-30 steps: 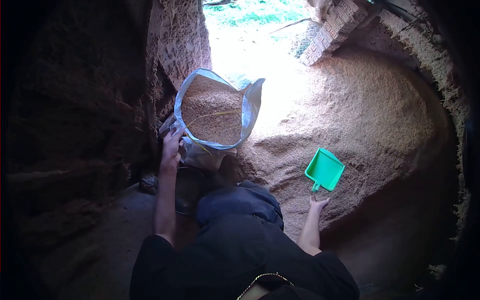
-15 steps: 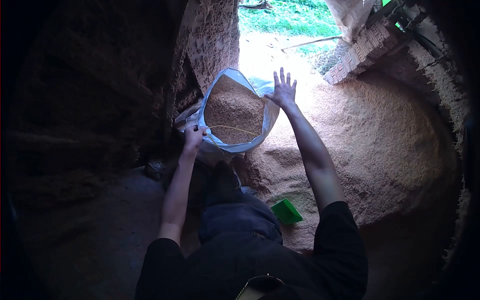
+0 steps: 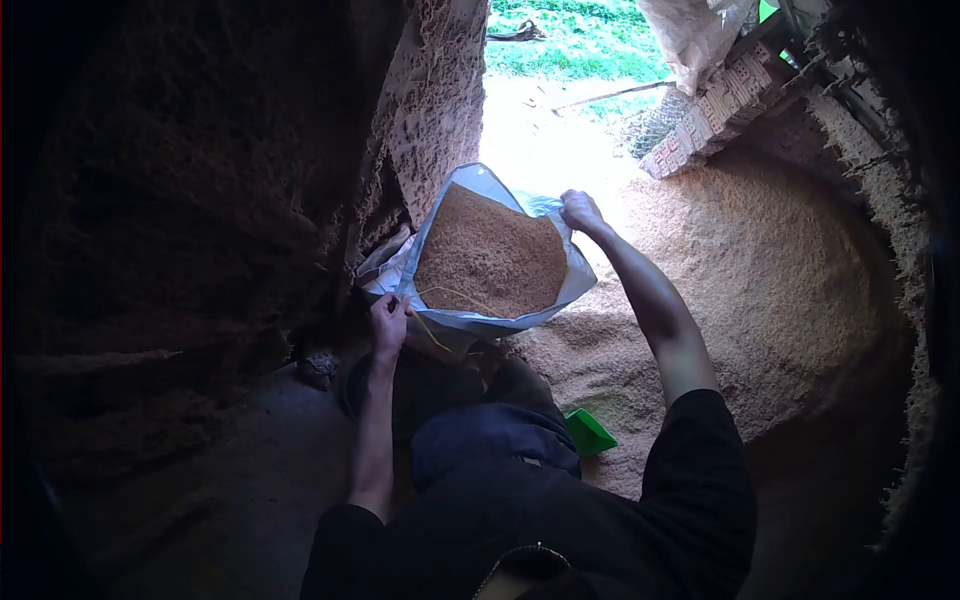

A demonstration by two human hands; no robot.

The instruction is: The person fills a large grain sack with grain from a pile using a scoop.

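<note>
Crouching over it in the head view, the person has both hands on a white woven plastic sack [image 3: 497, 322]. It stands open at the foot of the dark earthen wall [image 3: 200, 200], at the left edge of a broad heap of pale tan husk [image 3: 770, 260]. The sack is filled nearly to the brim with the same husk.

The left hand [image 3: 388, 320] is closed around the near left rim, where the plastic bunches up. A thin yellow string [image 3: 450, 296] runs from beside it across the fill. The right hand [image 3: 580, 210] is at the far right rim, clenched on that edge.

A small green plastic scoop [image 3: 588, 433] lies on the heap just beside the person's knee, well apart from both hands. Beyond the sack, sunlit green grass [image 3: 580, 35] shows through the opening, with a patterned grey block [image 3: 715, 95] to its right.
</note>
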